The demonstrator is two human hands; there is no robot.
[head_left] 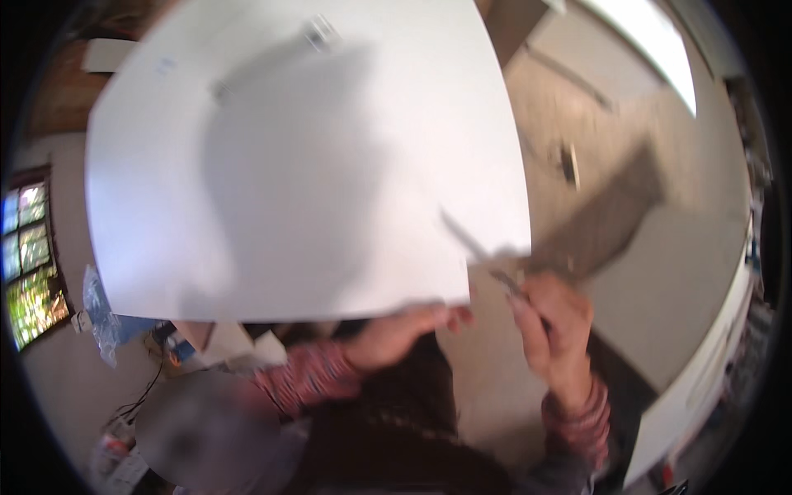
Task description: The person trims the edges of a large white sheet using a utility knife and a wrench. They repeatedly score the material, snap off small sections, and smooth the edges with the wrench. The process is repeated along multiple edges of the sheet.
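Observation:
A large white board (pixel 445 107) fills the upper middle of the view, with a small step cut into its near right corner. My left hand (pixel 400 332) is at the near edge beside that corner, its fingers curled against the edge; blur hides part of the grip. In my right hand (pixel 557 326), just right of the corner, is a slim knife (pixel 472 239). Its blade points up and left over the board, and I cannot tell whether it touches. A small shiny object (pixel 320 35) lies near the board's far side.
Right of the board is a beige surface (pixel 693 247) with a small dark piece (pixel 568 165) on it. Clear plastic wrap (pixel 101 322) and some boxes (pixel 216 340) sit beyond the near left edge. A blurred round grey shape (pixel 206 433) is at lower left. A window (pixel 33 256) is at far left.

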